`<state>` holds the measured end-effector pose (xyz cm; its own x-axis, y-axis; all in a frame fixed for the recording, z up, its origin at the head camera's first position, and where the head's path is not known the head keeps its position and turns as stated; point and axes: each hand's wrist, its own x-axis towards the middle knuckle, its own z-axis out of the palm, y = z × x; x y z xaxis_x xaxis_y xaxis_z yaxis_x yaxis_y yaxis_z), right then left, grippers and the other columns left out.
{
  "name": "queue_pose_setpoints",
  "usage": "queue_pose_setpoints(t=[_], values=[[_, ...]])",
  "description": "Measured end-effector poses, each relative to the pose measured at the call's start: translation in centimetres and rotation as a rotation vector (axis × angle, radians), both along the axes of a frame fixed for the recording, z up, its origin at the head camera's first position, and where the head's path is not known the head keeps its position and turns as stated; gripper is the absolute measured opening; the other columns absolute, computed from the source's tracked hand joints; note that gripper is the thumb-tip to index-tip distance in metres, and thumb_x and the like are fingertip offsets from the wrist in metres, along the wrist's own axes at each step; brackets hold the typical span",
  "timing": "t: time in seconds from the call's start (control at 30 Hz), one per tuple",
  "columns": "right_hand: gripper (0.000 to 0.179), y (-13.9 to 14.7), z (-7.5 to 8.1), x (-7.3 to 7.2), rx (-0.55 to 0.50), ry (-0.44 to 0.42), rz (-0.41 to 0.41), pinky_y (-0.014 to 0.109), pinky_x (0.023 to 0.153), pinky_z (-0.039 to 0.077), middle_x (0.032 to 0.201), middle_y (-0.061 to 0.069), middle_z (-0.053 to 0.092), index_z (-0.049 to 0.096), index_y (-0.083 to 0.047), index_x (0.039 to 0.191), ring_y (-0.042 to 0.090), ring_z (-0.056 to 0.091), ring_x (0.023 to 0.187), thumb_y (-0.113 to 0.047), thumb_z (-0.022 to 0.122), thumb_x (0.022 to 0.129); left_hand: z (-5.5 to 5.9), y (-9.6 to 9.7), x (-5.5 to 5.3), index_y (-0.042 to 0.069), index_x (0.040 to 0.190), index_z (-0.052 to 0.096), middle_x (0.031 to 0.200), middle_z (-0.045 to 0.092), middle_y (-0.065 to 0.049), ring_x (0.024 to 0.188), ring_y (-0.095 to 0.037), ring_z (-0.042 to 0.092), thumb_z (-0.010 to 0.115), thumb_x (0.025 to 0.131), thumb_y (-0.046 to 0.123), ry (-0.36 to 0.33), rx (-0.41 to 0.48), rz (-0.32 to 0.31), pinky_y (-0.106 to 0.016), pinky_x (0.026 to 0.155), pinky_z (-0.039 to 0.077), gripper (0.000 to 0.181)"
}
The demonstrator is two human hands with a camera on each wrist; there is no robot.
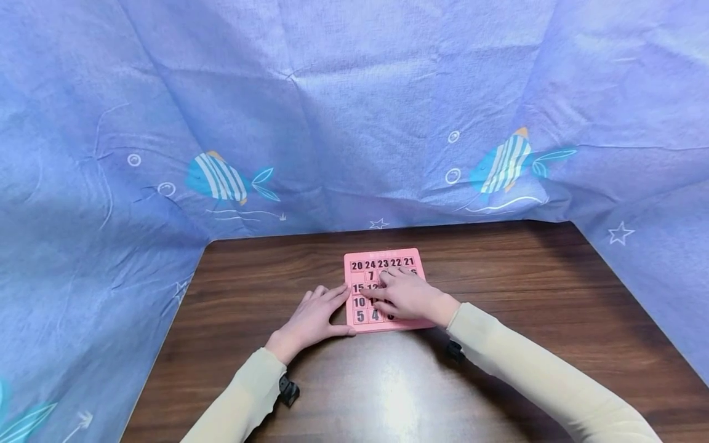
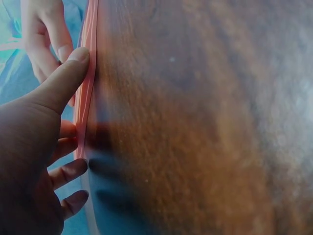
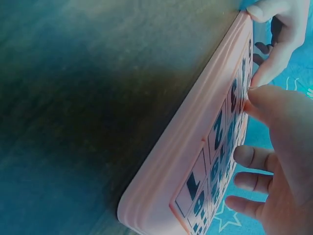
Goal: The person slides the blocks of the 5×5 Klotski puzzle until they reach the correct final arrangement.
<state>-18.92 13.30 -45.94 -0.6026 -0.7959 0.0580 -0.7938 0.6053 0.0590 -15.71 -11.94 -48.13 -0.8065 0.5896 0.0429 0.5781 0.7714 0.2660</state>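
A pink number slide puzzle [image 1: 356, 326] with black numerals lies flat on the table. Its top row reads 20, 24, 23, 22, 21; a square without a numeral shows left of the 7. My left hand [image 1: 312, 317] holds the puzzle's near left corner, thumb on the near edge and fingers along the left side. My right hand [image 1: 407, 294] lies over the middle and right of the board, covering several tiles. Its index fingertip touches the left part, by the 15 tile [image 1: 358, 288]. In the right wrist view its other fingers [image 3: 252, 181] are spread above the tiles.
The brown wooden table [image 1: 266, 264] extends around the puzzle on all sides. Behind and beside it hangs a blue cloth [image 1: 354, 123] printed with fish and stars. A black strap piece [image 1: 288, 391] sits at the left wrist.
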Motion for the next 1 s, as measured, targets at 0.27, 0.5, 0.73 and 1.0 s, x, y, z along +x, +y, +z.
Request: queue_pose_setpoints(t=[0.27, 0.5, 0.73, 1.0], values=[[0.042, 0.0, -0.1, -1.2, 0.019, -0.011, -0.106, 0.048, 0.089, 0.040, 0.096, 0.005, 0.055, 0.048, -0.041, 0.136, 0.026, 0.050, 0.097, -0.045, 0.047, 0.094, 0.2, 0.2, -0.2, 0.015, 0.143, 0.041, 0.146, 0.041, 0.000, 0.103, -0.017, 0.043, 0.057, 0.074, 0.072, 0.000, 0.001, -0.004, -0.034, 0.081, 0.031, 0.091], [0.044, -0.3, 0.2, -1.1, 0.022, -0.022, -0.128, 0.050, 0.094, 0.038, 0.104, 0.009, 0.057, 0.049, -0.037, 0.136, 0.030, 0.050, 0.104, -0.045, 0.049, 0.093, 0.3, 0.3, -0.2, 0.014, 0.143, 0.042, 0.145, 0.042, -0.001, 0.104, -0.018, 0.043, 0.058, 0.074, 0.071, -0.006, 0.005, -0.001, -0.035, 0.081, 0.031, 0.091], [0.044, -0.1, 0.5, 1.1, -0.018, -0.026, -0.020, 0.054, 0.093, 0.038, 0.109, 0.013, 0.057, 0.053, -0.032, 0.134, 0.034, 0.053, 0.104, -0.043, 0.051, 0.092, 0.1, 0.3, -0.1, 0.016, 0.144, 0.040, 0.145, 0.041, 0.000, 0.107, -0.018, 0.043, 0.056, 0.074, 0.073, -0.005, -0.008, 0.002, -0.034, 0.083, 0.031, 0.091], [0.042, 0.4, 0.1, 2.1, -0.032, -0.001, 0.039, 0.045, 0.079, 0.042, 0.095, 0.001, 0.053, 0.055, -0.035, 0.131, 0.021, 0.048, 0.090, -0.041, 0.053, 0.090, 0.2, 0.1, 0.0, 0.014, 0.143, 0.041, 0.145, 0.041, -0.002, 0.105, -0.018, 0.044, 0.058, 0.074, 0.071, 0.002, 0.003, 0.004, -0.034, 0.080, 0.031, 0.091]])
